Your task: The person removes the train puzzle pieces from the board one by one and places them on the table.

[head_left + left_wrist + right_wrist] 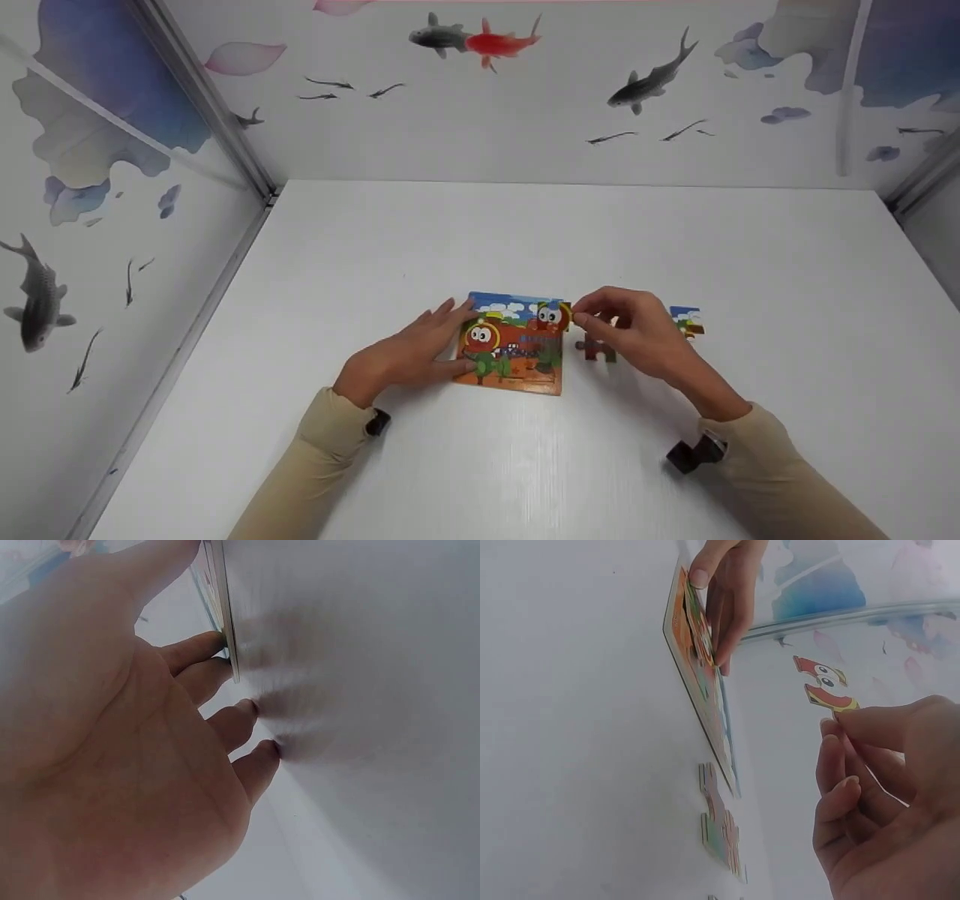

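Note:
My right hand (639,330) pinches a jigsaw piece (550,318) by its edge between thumb and fingertips. A round red face with big eyes and a yellow rim is printed on it; in the right wrist view the piece (829,685) is raised off the table. In the head view it overlaps the upper right of the jigsaw board (517,380), which lies flat with a cartoon desert scene. My left hand (411,349) rests at the board's left side, fingers extended, its thumb on the lower left and fingertips near the upper left corner.
Just right of the board lies a loose jigsaw piece (600,351), partly behind the right hand. Another piece (688,319), blue and green, lies beyond that hand. White walls (540,142) with painted fish border the white table (420,232) at the back and left.

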The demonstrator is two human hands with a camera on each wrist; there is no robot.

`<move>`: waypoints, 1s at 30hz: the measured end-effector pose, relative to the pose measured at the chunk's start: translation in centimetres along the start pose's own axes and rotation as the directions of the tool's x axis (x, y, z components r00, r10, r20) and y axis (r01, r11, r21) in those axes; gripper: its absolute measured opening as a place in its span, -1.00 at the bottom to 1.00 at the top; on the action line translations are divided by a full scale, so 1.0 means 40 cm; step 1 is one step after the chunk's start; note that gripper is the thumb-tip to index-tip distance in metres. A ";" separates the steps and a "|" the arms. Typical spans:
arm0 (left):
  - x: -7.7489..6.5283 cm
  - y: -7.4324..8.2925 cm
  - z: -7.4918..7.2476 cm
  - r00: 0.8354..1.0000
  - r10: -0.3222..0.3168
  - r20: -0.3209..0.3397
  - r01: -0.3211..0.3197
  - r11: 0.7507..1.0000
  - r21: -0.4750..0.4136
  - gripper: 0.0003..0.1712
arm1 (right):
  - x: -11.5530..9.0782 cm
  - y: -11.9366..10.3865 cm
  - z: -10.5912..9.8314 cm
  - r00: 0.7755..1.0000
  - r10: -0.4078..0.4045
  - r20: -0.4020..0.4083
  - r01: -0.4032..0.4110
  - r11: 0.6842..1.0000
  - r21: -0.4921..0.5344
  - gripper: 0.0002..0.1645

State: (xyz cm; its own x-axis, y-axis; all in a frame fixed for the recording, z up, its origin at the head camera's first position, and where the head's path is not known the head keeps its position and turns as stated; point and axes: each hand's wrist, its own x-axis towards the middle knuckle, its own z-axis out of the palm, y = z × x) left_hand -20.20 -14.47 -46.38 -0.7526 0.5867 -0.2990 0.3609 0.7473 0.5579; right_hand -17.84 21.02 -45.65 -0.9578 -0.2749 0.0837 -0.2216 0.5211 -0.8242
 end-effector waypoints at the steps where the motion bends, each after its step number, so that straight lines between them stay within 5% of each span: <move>1: 0.000 0.000 0.000 1.000 -0.003 -0.001 0.003 1.000 -0.001 -0.03 | -0.004 0.002 -0.006 1.000 0.000 -0.004 0.000 1.000 0.000 -0.82; 22: -0.006 0.007 -0.001 0.999 -0.034 -0.002 0.034 0.999 0.009 -0.01 | -0.096 0.069 -0.114 0.997 0.070 -0.044 -0.066 0.994 0.085 -0.73; 30: 0.001 0.002 0.002 1.000 -0.015 -0.004 0.015 1.000 0.009 -0.02 | -0.118 0.111 -0.147 0.989 0.127 -0.079 -0.126 0.992 0.024 -0.69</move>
State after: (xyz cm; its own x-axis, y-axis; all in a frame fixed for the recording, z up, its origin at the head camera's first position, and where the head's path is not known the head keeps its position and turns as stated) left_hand -20.15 -14.39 -46.41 -0.7601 0.5744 -0.3039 0.3547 0.7585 0.5466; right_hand -15.38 29.39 -46.42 -0.9897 -0.1418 0.0218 -0.0947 0.5322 -0.8413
